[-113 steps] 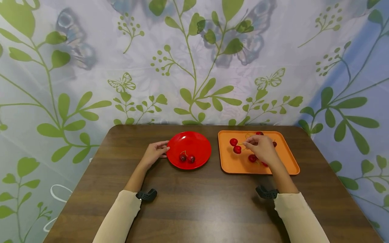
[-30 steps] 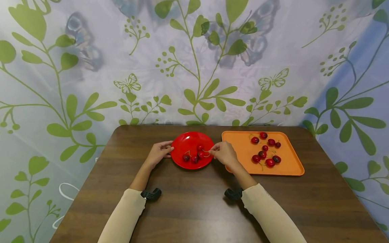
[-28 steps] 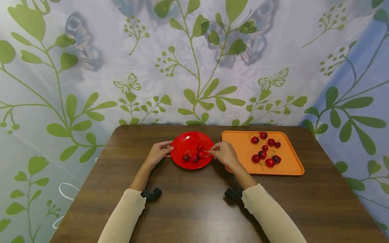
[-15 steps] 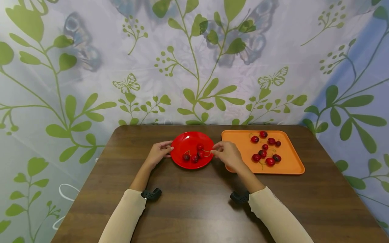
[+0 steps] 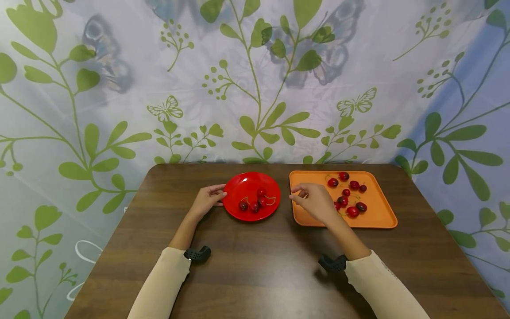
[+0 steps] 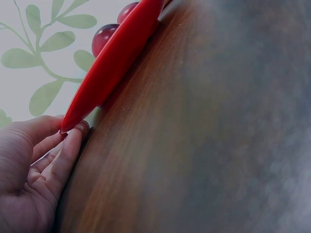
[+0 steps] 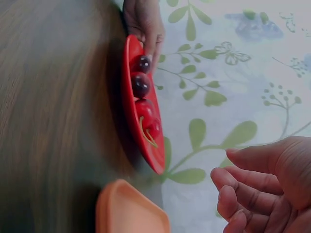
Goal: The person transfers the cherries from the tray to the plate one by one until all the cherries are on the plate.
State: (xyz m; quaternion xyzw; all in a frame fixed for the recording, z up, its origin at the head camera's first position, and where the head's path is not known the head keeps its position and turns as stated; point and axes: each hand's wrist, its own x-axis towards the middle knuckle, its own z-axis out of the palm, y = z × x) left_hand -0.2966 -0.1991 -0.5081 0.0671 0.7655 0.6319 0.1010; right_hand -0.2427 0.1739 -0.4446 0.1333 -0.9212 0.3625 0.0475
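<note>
My left hand (image 5: 206, 201) pinches the left rim of a round red plate (image 5: 244, 185), the thumb above and fingers below, as the left wrist view shows. Several red cherries lie on the plate: a dark pair (image 5: 254, 207) in front, and a brighter pair (image 5: 261, 192) at the right with joined green stems. Over the left part of an orange tray (image 5: 380, 215) is my right hand (image 5: 316, 201); its thumb and fingers are apart with nothing between them, as seen in the right wrist view. The right hand partly hides one cherry on the tray.
Several more cherries (image 5: 353, 212) lie in the middle and far part of the tray. Both plate and tray stand near the back edge of the brown wooden table (image 5: 255, 266), with a narrow gap between them. A leaf-patterned cloth (image 5: 191, 79) hangs behind.
My right hand carried a cherry pair from tray to plate, let go of its stems, and has moved back right over the tray. My left hand stays at the plate's rim.
</note>
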